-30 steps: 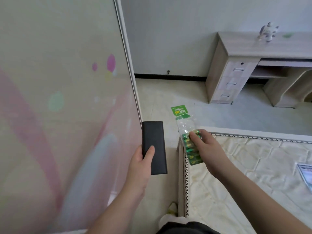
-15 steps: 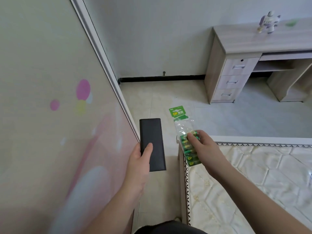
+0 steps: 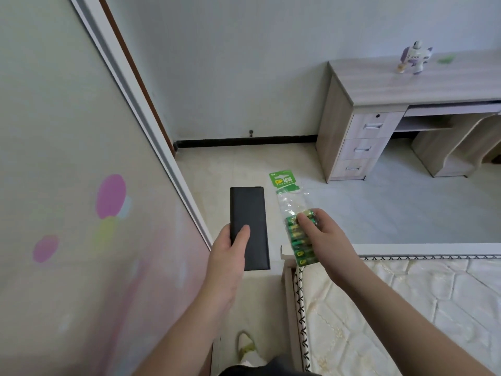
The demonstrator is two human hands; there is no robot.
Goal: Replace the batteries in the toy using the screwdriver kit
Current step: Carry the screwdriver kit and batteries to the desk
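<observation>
The left hand (image 3: 226,256) grips a flat black case (image 3: 249,226) by its near end, thumb laid along the top face and fingers curled underneath. The case is held roughly level, long axis pointing away from the person. Its contents are not visible.

The right hand (image 3: 324,237) pinches a battery pack (image 3: 294,226), a clear plastic sleeve with a green header card. The thumb presses on the upper cells; the fingers wrap behind. Green cells are stacked in a row inside the sleeve. The pack sits just to the right of the case, apart from it, with the header card pointing away from the person.

The toy (image 3: 413,57), a white and purple figure, stands on the counter (image 3: 379,85), far beyond the case and to its right, against the wall. A small green item (image 3: 446,59) lies on the counter just right of the toy; its type cannot be determined.

A bed (image 3: 379,308) with a cream quilted cover lies below and right of the case; the pack's lower end hangs over its corner. A patterned wardrobe door (image 3: 67,185) stands left of the case. A slippered foot (image 3: 248,348) rests on the tiled floor (image 3: 379,210) below the case.
</observation>
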